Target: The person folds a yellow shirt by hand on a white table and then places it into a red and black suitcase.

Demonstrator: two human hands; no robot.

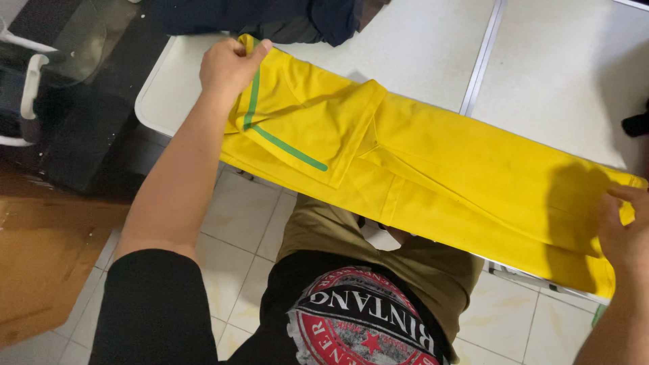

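A yellow shirt (433, 162) with a green stripe lies folded lengthwise along the near edge of a white table (419, 47). My left hand (228, 64) pinches the shirt's far left end near the table's corner. At the right end, my right hand (625, 230) grips the yellow cloth, which hangs slightly over the table edge.
A dark blue garment (270, 17) lies at the table's back left. A metal seam (481, 57) runs across the tabletop. A dark cabinet (74, 101) with a glass top stands to the left on the floor. White floor tiles (240, 223) show below the table.
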